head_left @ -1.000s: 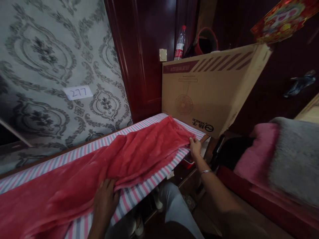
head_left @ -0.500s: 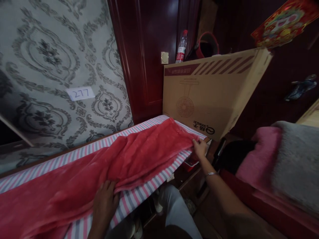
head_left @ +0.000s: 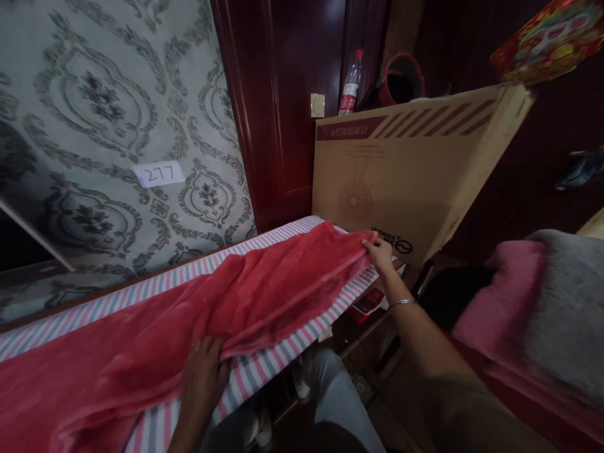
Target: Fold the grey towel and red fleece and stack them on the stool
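Observation:
A long red plush blanket (head_left: 264, 283), loosely folded and wrinkled, stretches over a striped cloth (head_left: 255, 371) that covers a narrow bench-like surface. At the blanket's far right corner, my right hand (head_left: 378, 253) pinches the edge and holds it slightly raised. Nearer to me, my left hand (head_left: 204, 371) rests at the blanket's front edge with its fingers curled over the fabric. The left thumb is close to the striped cloth; its fingertips are partly sunk in the folds.
A large cardboard box (head_left: 391, 170) stands upright beyond the far end, with a plastic bottle (head_left: 350, 85) behind it. To the right lie a pink fluffy cloth (head_left: 503, 289) and a grey one (head_left: 566, 308). A wallpapered wall bearing a paper label (head_left: 159, 173) borders the left.
My right hand has lifted the blanket's far corner a little higher, and the blanket's front edge there has shifted up. The left hand keeps its place on the fabric. The view has shifted slightly.

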`<state>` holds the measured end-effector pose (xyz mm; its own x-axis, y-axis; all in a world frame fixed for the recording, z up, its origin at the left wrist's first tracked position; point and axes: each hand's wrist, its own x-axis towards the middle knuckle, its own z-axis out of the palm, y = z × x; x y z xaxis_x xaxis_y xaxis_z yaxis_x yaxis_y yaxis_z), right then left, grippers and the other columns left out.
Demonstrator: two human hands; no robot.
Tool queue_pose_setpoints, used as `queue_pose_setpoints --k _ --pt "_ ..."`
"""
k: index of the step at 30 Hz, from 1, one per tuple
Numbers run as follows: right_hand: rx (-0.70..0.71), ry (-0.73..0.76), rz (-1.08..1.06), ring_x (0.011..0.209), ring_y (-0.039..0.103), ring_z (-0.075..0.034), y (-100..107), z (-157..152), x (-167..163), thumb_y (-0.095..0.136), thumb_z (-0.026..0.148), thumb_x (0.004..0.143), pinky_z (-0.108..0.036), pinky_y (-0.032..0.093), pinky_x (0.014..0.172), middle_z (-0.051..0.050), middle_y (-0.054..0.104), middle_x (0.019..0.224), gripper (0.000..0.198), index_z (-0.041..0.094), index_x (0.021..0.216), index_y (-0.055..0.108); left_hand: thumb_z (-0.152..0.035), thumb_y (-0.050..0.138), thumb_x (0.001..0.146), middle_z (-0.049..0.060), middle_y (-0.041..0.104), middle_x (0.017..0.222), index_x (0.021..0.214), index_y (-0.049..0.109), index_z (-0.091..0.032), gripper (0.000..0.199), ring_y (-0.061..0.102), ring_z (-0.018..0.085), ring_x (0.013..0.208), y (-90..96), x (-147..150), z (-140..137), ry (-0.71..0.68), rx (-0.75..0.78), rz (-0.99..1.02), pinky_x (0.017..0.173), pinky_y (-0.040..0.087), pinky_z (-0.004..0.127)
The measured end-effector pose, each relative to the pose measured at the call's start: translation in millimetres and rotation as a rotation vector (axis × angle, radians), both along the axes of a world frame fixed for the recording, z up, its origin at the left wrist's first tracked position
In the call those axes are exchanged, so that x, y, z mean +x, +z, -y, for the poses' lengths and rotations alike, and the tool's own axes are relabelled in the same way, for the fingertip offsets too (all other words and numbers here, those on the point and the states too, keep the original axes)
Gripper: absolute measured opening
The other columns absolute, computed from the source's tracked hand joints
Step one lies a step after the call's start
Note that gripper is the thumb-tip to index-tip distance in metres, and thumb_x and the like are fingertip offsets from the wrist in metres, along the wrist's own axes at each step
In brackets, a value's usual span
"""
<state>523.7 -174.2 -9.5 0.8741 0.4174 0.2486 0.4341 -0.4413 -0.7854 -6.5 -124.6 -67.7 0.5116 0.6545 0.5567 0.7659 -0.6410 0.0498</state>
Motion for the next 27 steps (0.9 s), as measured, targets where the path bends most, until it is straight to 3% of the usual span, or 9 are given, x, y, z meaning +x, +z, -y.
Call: queue_pose_setpoints --k 5,9,14,18,23,27 --pt "-0.262 -0.033 -0.035 0.083 0.069 -0.029 -16 27 9 0.072 0.033 0.068 -0.031 0.046 0.068 -0.014 0.072 0.076 0.019 0.015 0.073 0.073 -0.016 0.051 0.074 0.009 0.069 0.098 0.108 0.071 -0.018 0.039 0.063 0.027 0.093 0.8 0 0 -0.006 -0.023 -0.007 0.082 0.051 0.039" --pt "-0.350 -0.042 -0.035 0.081 0.068 -0.026 -30 40 9 0.068 0.037 0.075 -0.028 0.044 0.065 -0.015 0.073 0.084 0.023 0.015 0.081 0.074 -0.016 0.051 0.074 0.009 0.069 0.097 0.108 0.071 -0.018 0.039 0.062 0.028 0.094 0.1 1 0 -0.002 -0.052 -0.002 0.084 0.051 0.039" --pt "-0.326 0.000 -0.013 0.068 0.063 -0.020 -28 38 14 0.064 0.048 0.080 -0.027 0.039 0.059 -0.008 0.070 0.071 0.033 0.017 0.074 0.072 -0.018 0.051 0.076 0.010 0.069 0.096 0.105 0.071 -0.016 0.035 0.062 0.028 0.093 0.7 1 1 -0.009 -0.027 0.015 0.084 0.051 0.040" --pt "-0.264 0.014 0.010 0.061 0.060 -0.020 -25 37 19 0.065 0.046 0.077 -0.027 0.039 0.058 -0.005 0.064 0.058 0.032 0.016 0.065 0.069 -0.018 0.050 0.076 0.010 0.069 0.096 0.106 0.071 -0.017 0.037 0.062 0.028 0.092 1.7 1 1 -0.009 -0.001 0.025 0.083 0.051 0.041" --pt "-0.128 -0.066 0.067 0.074 0.063 -0.024 -27 39 22 0.056 0.042 0.082 -0.029 0.043 0.063 -0.009 0.070 0.070 0.036 0.012 0.084 0.075 -0.018 0.049 0.075 0.009 0.069 0.092 0.104 0.072 -0.019 0.037 0.063 0.028 0.090 1.9 1 0 -0.028 -0.011 0.043 0.081 0.051 0.039" --pt "-0.124 -0.147 0.033 0.068 0.064 -0.026 -35 41 17 0.059 0.037 0.077 -0.031 0.044 0.061 -0.011 0.068 0.063 0.030 0.011 0.077 0.075 -0.017 0.048 0.075 0.009 0.069 0.091 0.103 0.071 -0.019 0.036 0.063 0.027 0.089 0.9 0 -1 -0.046 0.020 0.066 0.080 0.052 0.038"
